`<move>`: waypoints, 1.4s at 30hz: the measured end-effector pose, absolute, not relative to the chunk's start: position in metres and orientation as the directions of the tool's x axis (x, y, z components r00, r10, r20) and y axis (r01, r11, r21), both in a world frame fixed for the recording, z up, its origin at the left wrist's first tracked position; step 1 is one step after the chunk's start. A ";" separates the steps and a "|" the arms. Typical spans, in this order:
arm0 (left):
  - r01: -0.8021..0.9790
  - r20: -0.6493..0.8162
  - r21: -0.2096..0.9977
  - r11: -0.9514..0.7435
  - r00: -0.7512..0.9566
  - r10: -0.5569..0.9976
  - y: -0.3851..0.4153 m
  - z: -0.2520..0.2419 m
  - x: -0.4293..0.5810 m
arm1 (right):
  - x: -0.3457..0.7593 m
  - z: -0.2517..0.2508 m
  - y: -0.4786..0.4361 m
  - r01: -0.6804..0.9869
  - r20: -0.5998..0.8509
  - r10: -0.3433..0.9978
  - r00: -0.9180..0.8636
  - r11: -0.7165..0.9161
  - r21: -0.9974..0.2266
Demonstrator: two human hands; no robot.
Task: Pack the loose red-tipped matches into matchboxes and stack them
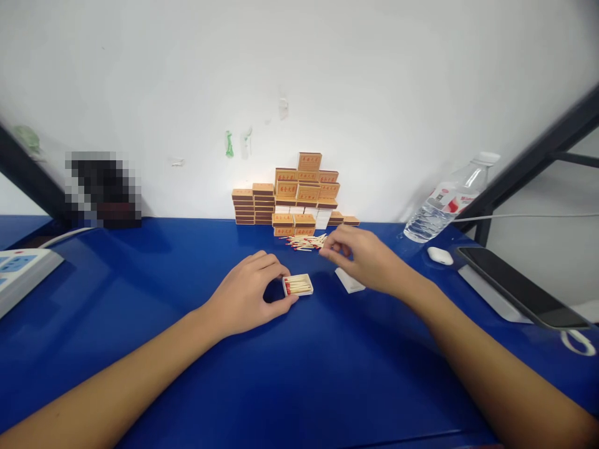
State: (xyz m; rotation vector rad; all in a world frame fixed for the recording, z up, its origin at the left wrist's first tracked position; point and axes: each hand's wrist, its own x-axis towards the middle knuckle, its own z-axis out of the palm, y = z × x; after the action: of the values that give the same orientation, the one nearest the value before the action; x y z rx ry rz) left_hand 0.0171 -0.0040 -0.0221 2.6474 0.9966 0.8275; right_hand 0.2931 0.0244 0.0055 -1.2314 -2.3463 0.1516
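My left hand (250, 293) grips the left end of a small white matchbox tray (307, 279), thumb in front and fingers behind. Matches (299, 287) with red heads toward the left lie in the tray. At the right edge of a loose match pile (304, 242), my right hand (353, 252) has its thumb and index finger pinched together; what is between them is too small to make out. Partly under the right hand, a white matchbox piece (349, 280) rests on the blue table (299, 368).
Stacked orange matchboxes (299, 193) stand against the wall. Further right are a tilted water bottle (444, 199), a white earphone case (440, 255) and a black phone (519, 287). A power strip (28, 274) lies at the left edge.
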 end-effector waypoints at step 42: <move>0.606 0.417 0.330 -0.724 0.594 0.687 0.002 -0.027 0.015 | 0.267 -0.003 0.003 0.613 0.277 0.756 -0.593 0.647 -0.454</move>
State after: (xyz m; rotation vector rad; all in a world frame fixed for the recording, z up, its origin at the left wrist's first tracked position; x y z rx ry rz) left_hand 0.0154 0.0018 -0.0266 2.6660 1.0893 0.7970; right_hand 0.2665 0.0033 -0.0030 -1.0734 -2.4198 0.4337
